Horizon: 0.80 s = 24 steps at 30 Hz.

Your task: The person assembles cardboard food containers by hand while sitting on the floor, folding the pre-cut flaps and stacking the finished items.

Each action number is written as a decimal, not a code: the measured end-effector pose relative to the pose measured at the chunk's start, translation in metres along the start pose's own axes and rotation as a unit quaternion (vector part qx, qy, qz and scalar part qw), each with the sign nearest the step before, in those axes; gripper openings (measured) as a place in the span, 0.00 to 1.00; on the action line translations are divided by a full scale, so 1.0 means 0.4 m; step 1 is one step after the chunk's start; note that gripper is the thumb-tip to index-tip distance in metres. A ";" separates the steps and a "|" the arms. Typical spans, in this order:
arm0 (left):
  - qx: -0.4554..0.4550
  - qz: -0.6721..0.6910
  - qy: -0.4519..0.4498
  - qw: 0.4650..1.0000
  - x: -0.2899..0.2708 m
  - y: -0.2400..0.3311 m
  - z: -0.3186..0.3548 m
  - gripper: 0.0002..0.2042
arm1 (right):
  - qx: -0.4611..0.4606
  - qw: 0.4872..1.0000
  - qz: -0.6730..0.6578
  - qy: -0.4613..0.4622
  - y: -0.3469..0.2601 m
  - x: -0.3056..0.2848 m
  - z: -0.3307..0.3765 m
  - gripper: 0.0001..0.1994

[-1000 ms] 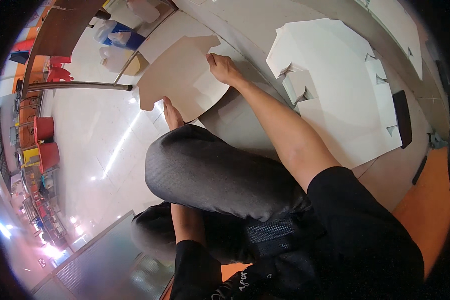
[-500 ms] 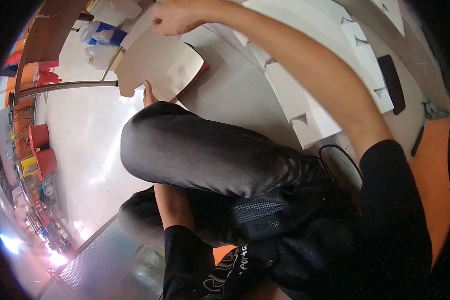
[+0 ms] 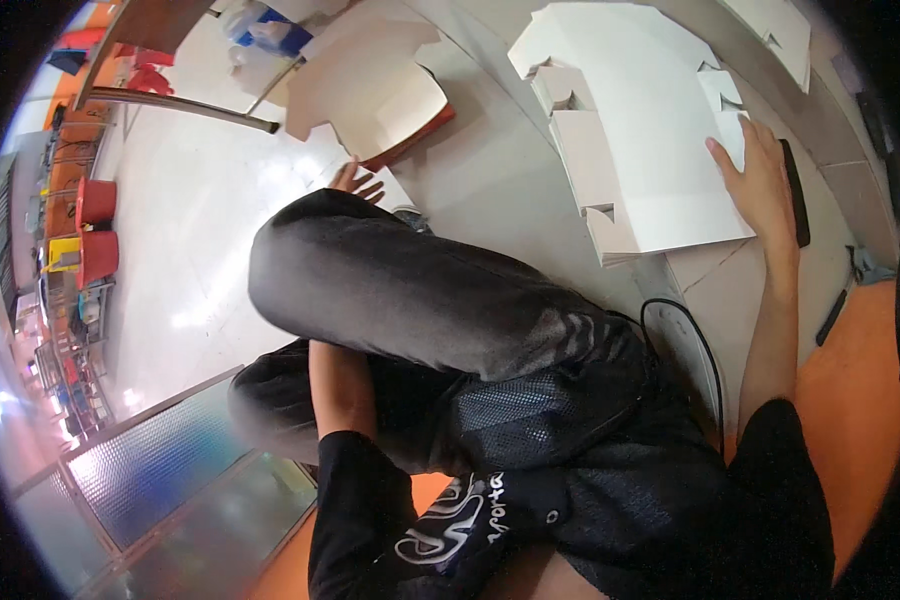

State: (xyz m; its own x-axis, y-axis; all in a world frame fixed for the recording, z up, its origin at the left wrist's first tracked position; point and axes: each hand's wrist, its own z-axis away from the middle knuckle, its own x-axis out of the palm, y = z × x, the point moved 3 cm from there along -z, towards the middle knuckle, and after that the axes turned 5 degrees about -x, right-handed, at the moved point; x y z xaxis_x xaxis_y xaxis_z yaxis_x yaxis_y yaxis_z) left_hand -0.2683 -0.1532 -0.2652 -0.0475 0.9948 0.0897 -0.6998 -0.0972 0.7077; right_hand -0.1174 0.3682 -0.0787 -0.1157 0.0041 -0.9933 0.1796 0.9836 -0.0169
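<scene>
My left hand (image 3: 357, 184) shows beyond my raised knee, open with its fingers spread, close to the near edge of a partly folded cardboard piece (image 3: 375, 105). That piece is pale on top, with a reddish-orange outer side, and lies on the floor. A small white piece (image 3: 395, 190) is beside the fingers. To the right, my right hand (image 3: 765, 178) rests at the right edge of a stack of white die-cut cardboard blanks (image 3: 650, 130). Its thumb is spread away from the fingers, and no sheet appears lifted. The notched flaps of the blanks stick out along the stack's left side.
A dark, flat, long object (image 3: 796, 195) lies just right of the stack. A black cable (image 3: 705, 340) loops near my hip. Plastic jugs (image 3: 270, 30) and a metal-legged table (image 3: 175, 105) stand at the far left. Red bins (image 3: 97, 225) are farther off, and a textured glass panel (image 3: 160, 460) is at lower left.
My right hand has moved from above the folded cardboard piece to the stack's right edge. My left fingers have spread near the piece. The whole view has shifted somewhat.
</scene>
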 end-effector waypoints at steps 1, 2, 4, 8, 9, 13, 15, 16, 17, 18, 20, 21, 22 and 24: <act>0.041 0.014 0.020 0.999 -0.045 -0.024 0.012 0.38 | 0.016 1.000 0.013 -0.015 -0.004 0.018 0.000 0.35; 0.087 0.031 0.036 0.995 -0.086 -0.031 0.022 0.39 | 0.014 1.000 0.010 -0.020 -0.029 0.020 0.002 0.36; 0.087 0.005 -0.025 0.996 0.018 -0.010 0.051 0.38 | 0.076 0.996 0.044 -0.027 0.029 0.037 0.034 0.38; 0.097 0.021 -0.027 0.995 -0.036 -0.025 0.088 0.37 | 0.055 0.996 -0.066 -0.003 0.048 0.076 0.034 0.44; 0.100 0.025 -0.025 0.994 -0.049 -0.033 0.093 0.36 | 0.032 0.996 -0.066 0.053 0.049 0.074 0.037 0.42; 0.160 0.019 -0.037 0.986 -0.090 -0.040 0.106 0.35 | 0.063 0.989 -0.131 0.029 0.063 0.022 0.020 0.29; 0.234 0.012 -0.038 0.971 -0.135 -0.034 0.118 0.35 | 0.036 0.988 -0.133 0.066 0.069 0.021 0.013 0.28; 0.281 0.015 -0.026 0.959 -0.174 -0.027 0.137 0.35 | 0.015 0.987 -0.137 0.082 0.060 0.018 0.007 0.27; 0.319 0.026 0.001 0.947 -0.190 -0.010 0.166 0.34 | 0.022 0.989 -0.124 0.073 0.052 0.014 0.012 0.25; 0.338 0.047 0.043 0.939 -0.215 0.002 0.201 0.34 | 0.009 0.988 -0.120 0.091 0.050 0.023 0.016 0.25; 0.304 0.152 0.149 0.929 -0.087 0.076 0.312 0.31 | 0.001 0.989 -0.085 0.124 0.093 0.040 0.029 0.25; 0.327 0.169 0.155 0.917 -0.037 0.099 0.389 0.31 | -0.009 0.987 -0.086 0.132 0.101 0.034 0.029 0.22; 0.353 0.184 0.168 0.902 -0.005 0.114 0.465 0.30 | -0.001 0.986 -0.125 0.109 0.101 0.035 0.023 0.22; 0.392 0.201 0.174 0.881 0.030 0.116 0.575 0.26 | 0.010 0.978 -0.197 0.066 0.097 0.022 0.007 0.23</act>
State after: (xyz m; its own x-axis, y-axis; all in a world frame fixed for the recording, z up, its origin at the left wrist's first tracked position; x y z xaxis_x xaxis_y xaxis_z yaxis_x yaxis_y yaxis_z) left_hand -0.1374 -0.1525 -0.0702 -0.4903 0.8112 0.3187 0.1231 -0.2976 0.9467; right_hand -0.1087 0.4058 -0.0885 -0.3056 -0.3503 -0.8854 0.1149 0.9095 -0.3995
